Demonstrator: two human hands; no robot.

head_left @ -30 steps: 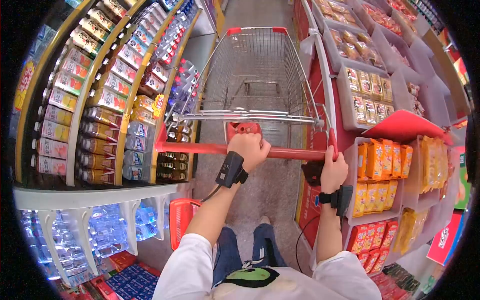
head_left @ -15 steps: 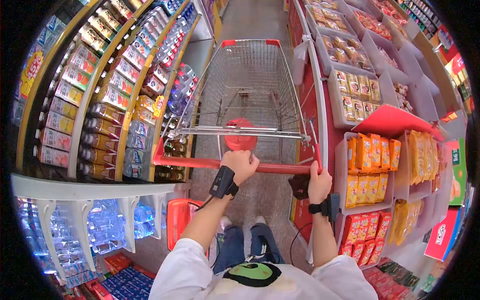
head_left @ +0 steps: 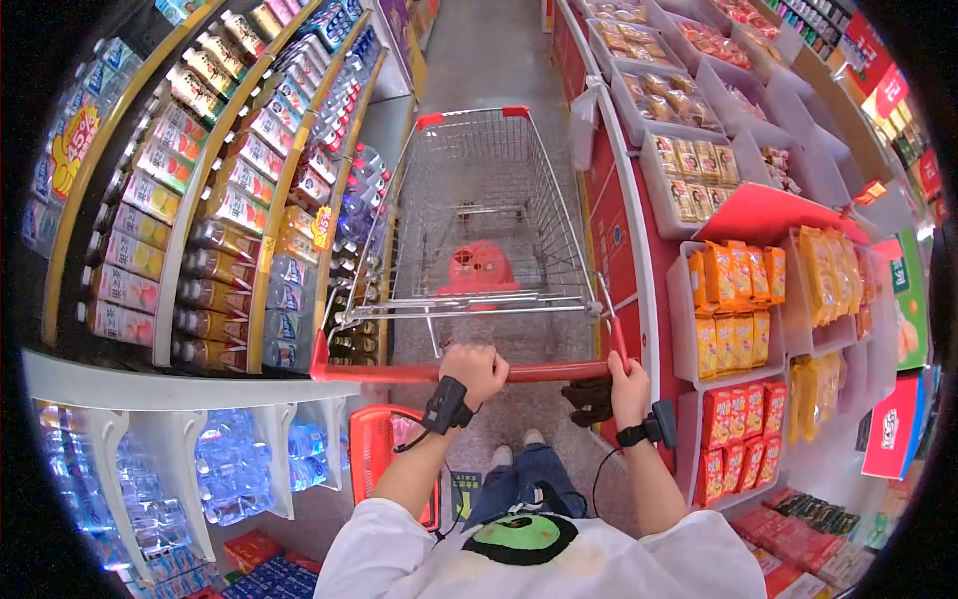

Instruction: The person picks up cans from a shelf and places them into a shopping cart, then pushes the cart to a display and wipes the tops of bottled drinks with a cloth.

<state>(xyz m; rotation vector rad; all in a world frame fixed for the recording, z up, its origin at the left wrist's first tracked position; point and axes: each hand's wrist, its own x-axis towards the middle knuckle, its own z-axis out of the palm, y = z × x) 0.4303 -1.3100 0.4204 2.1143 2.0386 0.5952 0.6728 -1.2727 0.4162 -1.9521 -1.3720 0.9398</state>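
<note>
My left hand point(head_left: 477, 373) is wrapped round the middle of the red push handle point(head_left: 394, 373) of a shopping cart point(head_left: 547, 205). At the handle's right end, where it meets the side arm, my right hand point(head_left: 629, 395) is closed on it. The cart's wire basket stretches ahead of me, with a red plastic piece point(head_left: 481, 268) showing through the wires near the handle. Below my left wrist stands a red-orange shopping basket point(head_left: 373, 444). A dark object point(head_left: 587, 401) hangs or lies just left of my right hand.
Shelves of bottled drinks point(head_left: 130, 285) line the left side, with packs of bottled water point(head_left: 235, 464) lower down. Along the right runs a red-sided display point(head_left: 614, 235) holding clear bins of packaged snacks point(head_left: 735, 344). The aisle floor point(head_left: 484, 50) continues ahead between them.
The cart handle and both hands have come nearer my body, lower in view. My feet have shifted, and the basket at lower left shows more. Both hands keep their hold on the handle.
</note>
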